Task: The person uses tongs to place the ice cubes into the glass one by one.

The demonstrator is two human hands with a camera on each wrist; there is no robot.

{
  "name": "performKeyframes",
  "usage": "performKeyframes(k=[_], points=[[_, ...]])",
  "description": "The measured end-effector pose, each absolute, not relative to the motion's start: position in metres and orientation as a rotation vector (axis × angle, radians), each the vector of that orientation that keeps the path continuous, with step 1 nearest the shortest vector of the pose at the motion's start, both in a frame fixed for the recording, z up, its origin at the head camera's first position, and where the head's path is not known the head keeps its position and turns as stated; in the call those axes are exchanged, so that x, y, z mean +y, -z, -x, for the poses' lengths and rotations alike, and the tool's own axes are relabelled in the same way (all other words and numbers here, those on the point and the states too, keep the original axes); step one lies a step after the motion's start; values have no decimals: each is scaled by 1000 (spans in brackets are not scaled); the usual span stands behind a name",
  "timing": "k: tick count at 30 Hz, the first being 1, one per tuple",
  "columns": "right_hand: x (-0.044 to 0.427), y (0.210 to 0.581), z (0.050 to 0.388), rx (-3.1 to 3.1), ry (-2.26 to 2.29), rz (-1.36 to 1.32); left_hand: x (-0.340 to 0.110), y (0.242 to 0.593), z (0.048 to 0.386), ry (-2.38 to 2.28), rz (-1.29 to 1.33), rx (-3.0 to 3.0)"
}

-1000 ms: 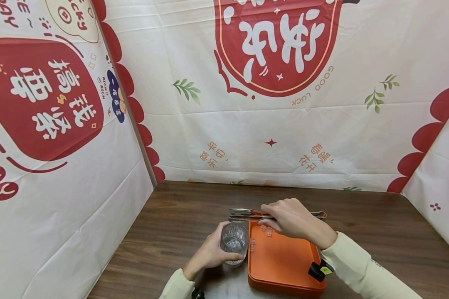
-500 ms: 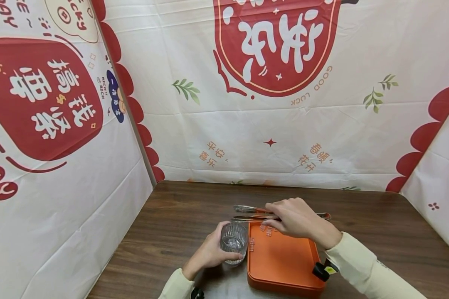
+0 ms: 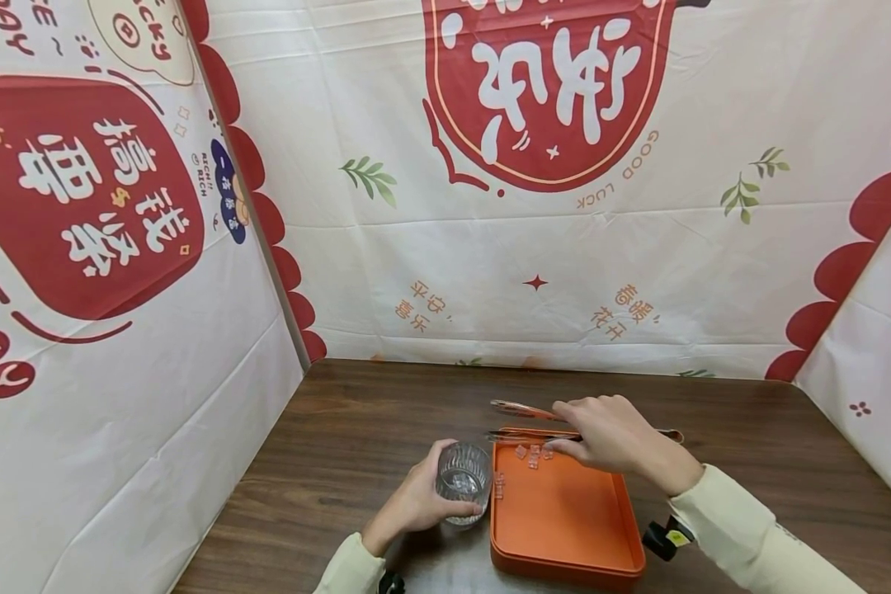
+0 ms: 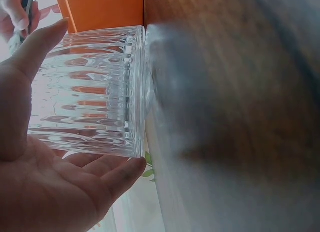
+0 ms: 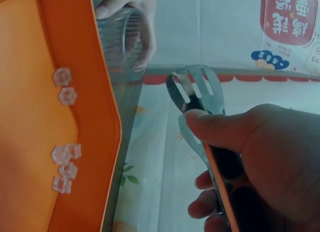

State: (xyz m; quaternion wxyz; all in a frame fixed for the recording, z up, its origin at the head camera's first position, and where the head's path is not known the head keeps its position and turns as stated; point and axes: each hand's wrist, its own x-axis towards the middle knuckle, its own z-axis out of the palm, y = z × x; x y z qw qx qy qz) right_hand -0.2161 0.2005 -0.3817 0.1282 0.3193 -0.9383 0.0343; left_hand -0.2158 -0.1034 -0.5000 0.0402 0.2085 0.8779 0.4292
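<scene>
My left hand (image 3: 416, 499) grips a clear ribbed drinking glass (image 3: 464, 478) around its side, just left of the orange tray (image 3: 564, 528). In the left wrist view the thumb lies along one side of the glass (image 4: 92, 97) and the fingers along the other. My right hand (image 3: 612, 437) holds metal tongs (image 5: 215, 89) with slotted heads, over the tray's far edge. The tongs' arms stand apart, and I see nothing between their heads. Small clear plastic-looking pieces (image 5: 62, 154) lie in the tray near its far and left edges.
The tray and glass stand on a dark wooden table (image 3: 356, 412). Behind it hangs a white printed cloth (image 3: 490, 247), and another printed cloth (image 3: 215, 396) covers the left side. Bands with small black devices (image 3: 661, 540) sit at both wrists.
My right hand has moved right with the tongs, whose heads drew away from above the glass and spread wider. My left hand and the glass stay put.
</scene>
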Motion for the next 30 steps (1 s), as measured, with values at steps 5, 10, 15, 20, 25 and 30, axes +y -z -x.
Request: performKeyframes(k=[5, 10, 15, 20, 25, 30], points=[[206, 387, 217, -2777, -80, -898, -104, 501, 216, -1309, -635, 2689], [207, 395, 220, -2824, -33, -886, -104, 501, 217, -1309, -638, 2697], [204, 406, 224, -2871, 29, -877, -104, 501, 216, -1303, -642, 2707], [203, 414, 227, -2884, 61, -897, -104, 500, 216, -1302, -627, 2698], [203, 420, 229, -2915, 53, -900, -104, 500, 216, -1299, -619, 2688], [202, 422, 230, -2923, 58, -915, -103, 499, 216, -1308, -631, 2687]])
